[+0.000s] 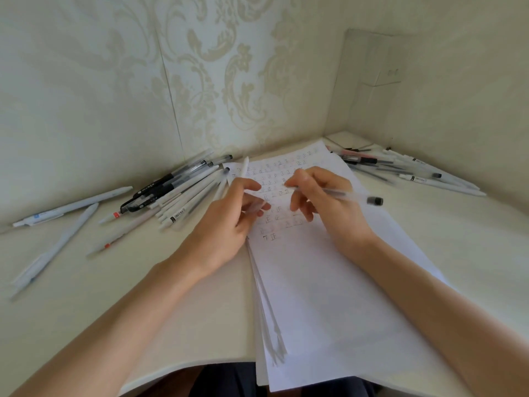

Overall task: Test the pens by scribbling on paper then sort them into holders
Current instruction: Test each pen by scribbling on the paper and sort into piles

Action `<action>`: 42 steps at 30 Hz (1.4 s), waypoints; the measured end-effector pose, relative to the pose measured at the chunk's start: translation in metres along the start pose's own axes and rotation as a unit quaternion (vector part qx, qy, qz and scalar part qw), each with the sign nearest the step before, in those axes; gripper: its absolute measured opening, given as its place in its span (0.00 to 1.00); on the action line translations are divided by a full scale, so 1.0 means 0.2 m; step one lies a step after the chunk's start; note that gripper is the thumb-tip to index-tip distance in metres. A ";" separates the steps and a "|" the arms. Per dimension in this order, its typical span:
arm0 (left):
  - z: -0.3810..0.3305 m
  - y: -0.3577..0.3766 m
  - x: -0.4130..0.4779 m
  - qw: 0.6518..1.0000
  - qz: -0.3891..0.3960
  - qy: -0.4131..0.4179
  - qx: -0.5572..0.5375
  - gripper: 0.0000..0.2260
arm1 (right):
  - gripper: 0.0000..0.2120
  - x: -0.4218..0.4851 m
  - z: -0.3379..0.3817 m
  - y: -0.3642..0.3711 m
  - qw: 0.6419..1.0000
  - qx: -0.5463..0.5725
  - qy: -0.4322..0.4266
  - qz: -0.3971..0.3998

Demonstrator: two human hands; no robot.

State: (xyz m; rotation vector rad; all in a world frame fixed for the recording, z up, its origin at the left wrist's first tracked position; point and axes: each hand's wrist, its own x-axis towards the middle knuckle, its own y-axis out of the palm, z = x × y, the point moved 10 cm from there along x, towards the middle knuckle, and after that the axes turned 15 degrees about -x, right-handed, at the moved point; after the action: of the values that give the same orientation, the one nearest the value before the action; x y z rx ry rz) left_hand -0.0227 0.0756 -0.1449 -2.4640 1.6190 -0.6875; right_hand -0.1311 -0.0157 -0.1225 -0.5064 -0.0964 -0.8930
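Observation:
A stack of white paper (329,296) lies on the pale desk, its upper part covered with rows of small pen marks (274,184). My left hand (229,216) rests on the paper's left edge and holds a white pen (244,167) that points up and away. My right hand (323,202) is over the marked rows, gripping a clear pen (350,196) whose dark end sticks out to the right. A pile of pens (177,193) lies to the left of the paper. Another pile of pens (400,167) lies to the right, near the corner.
Two pale blue pens (71,206) lie apart at the far left of the desk (114,282). Patterned walls close in behind and on the right. The desk's front edge curves near my lap. No holders are in view.

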 end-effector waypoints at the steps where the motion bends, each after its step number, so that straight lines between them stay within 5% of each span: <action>1: 0.00 0.00 0.00 1.000 -0.007 0.006 -0.011 0.11 | 0.17 0.00 -0.01 0.00 0.999 0.036 0.005 0.003; 18: -0.08 0.01 -0.01 0.996 0.004 0.080 0.033 0.19 | 0.15 -0.01 0.00 0.05 0.999 0.021 0.008 0.042; 36: -0.19 0.04 -0.05 0.985 0.008 0.163 0.064 0.11 | 0.16 -0.03 0.05 0.06 0.999 0.042 -0.021 0.018; 42: -0.16 0.07 -0.04 0.991 0.040 0.117 0.043 0.12 | 0.16 -0.02 0.05 0.06 0.999 0.011 -0.005 0.044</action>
State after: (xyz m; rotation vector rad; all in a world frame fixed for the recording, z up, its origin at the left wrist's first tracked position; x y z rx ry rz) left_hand -0.0512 0.0816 -0.1231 -2.3173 1.7148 -1.0428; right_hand -0.1236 -0.0013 -0.1192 -0.4918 -0.0913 -0.8022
